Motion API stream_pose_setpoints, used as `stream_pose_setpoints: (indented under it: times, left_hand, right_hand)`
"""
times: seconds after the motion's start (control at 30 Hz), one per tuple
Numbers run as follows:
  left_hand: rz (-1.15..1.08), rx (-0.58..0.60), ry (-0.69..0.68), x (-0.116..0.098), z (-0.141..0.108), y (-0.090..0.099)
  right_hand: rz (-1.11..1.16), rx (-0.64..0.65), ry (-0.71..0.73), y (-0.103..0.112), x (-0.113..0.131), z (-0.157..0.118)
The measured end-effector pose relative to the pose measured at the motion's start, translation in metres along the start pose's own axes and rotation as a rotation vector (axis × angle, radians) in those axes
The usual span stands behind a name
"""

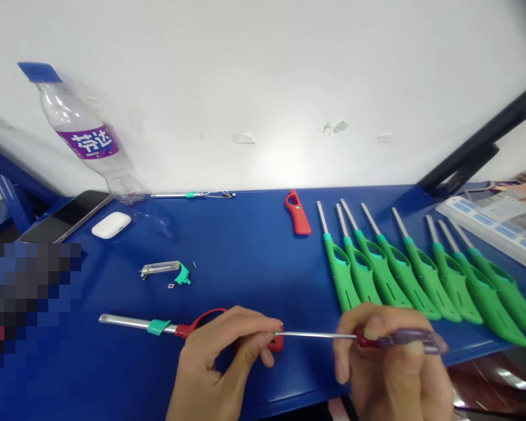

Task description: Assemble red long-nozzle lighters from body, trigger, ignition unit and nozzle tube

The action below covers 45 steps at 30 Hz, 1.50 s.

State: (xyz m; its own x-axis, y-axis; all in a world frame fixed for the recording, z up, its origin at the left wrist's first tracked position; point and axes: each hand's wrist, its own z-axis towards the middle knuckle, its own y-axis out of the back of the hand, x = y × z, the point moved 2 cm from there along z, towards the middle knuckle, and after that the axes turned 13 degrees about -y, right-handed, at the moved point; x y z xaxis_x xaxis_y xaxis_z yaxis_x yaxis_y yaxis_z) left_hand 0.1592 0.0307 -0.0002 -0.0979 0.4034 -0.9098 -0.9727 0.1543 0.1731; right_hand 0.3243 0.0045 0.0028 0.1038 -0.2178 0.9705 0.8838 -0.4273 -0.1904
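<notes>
My right hand (394, 356) grips a screwdriver (409, 339) by its clear purple and red handle, with the shaft pointing left. At the shaft's tip, the thumb and forefinger of my left hand (228, 356) are pinched together; whatever sits between them is too small to make out. Below and behind my left hand lies a red gas lighter (184, 330) with a metal tube and a loose-looking green collar (158, 327). Its middle is hidden by the hand. Farther back are a clear fuel tank (161, 268), a green trigger piece (183, 275) and tiny metal bits.
Several green lighters (405, 275) lie in a row at right, beside a white power strip (491, 231). A red lighter shell (298, 213) and a metal tube with wires (175, 195) lie near the wall. A bottle (87, 134), phone (68, 216) and white earbud case (111, 225) occupy the left.
</notes>
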Motion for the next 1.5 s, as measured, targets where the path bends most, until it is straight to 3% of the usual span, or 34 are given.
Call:
stream_pose_setpoints:
  times: [0.2, 0.43, 0.63, 0.8, 1.03, 1.5]
  left_hand:
    - [0.098, -0.037, -0.088, 0.000, -0.004, -0.001]
    - [0.257, -0.024, -0.292, -0.008, -0.009, -0.011]
    - [0.339, -0.013, -0.279, 0.010, -0.005, -0.006]
    - [0.343, 0.066, -0.401, 0.019, -0.001, -0.010]
    - [0.419, 0.016, -0.362, 0.025, -0.003, -0.014]
    - [0.385, 0.080, -0.434, 0.023, -0.005, -0.015]
  right_hand:
    - [-0.012, -0.014, 0.021, 0.005, -0.001, 0.002]
    - [-0.143, -0.194, 0.083, -0.005, 0.004, 0.000]
    - [-0.155, -0.286, 0.145, 0.000, 0.009, 0.004]
    - [-0.211, -0.207, 0.108, 0.006, 0.001, 0.008]
    - [-0.199, -0.261, 0.094, 0.008, -0.002, 0.006]
    - [-0.220, -0.152, 0.101, 0.010, -0.005, 0.010]
